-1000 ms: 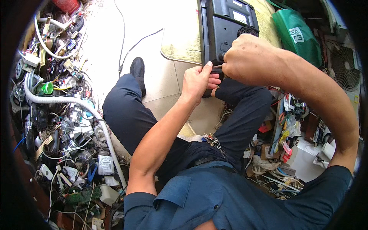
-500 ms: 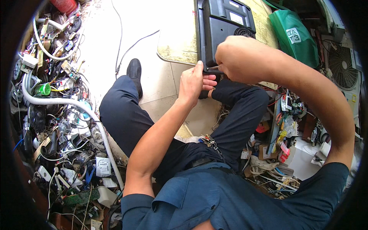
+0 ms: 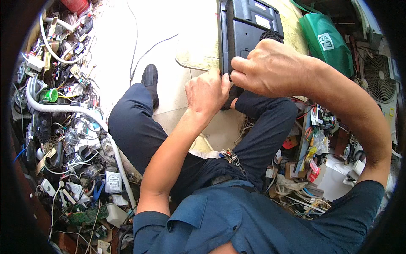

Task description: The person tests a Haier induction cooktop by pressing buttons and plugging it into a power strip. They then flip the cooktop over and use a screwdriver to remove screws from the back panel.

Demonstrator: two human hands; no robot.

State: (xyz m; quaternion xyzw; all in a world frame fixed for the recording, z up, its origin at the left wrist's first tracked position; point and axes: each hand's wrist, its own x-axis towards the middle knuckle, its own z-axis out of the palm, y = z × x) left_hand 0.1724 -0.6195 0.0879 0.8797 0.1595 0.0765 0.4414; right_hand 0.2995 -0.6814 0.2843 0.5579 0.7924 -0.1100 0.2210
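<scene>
Head view: a black flat appliance (image 3: 245,38) lies on a pale yellow board (image 3: 198,53) at the far side, right of the middle, with its vented face up. Its long axis runs near to far, the far end leaning slightly left, and its near end points toward the person. A round fan grille (image 3: 270,36) sits toward its right side, and a white label (image 3: 262,21) lies farther off.

The left hand (image 3: 206,93) is at the near left corner, its fingers bent together and the thumb beside them; whether they pinch the edge, I cannot tell. The right hand (image 3: 272,70) is closed in a fist over the near end, knuckles up; what it may clasp is hidden. The two hands nearly meet at the corner.

The fists cover most of the near edge and part of the grille. The far end is cut off by the upper rim, and glare washes out the far left floor.

Left of the appliance, bare board reaches to a rounded near corner, then tiled floor (image 3: 173,84) gives room, crossed by a thin black cable (image 3: 154,51). To the right, a narrower strip of board ends beside a green bag (image 3: 323,55).
</scene>
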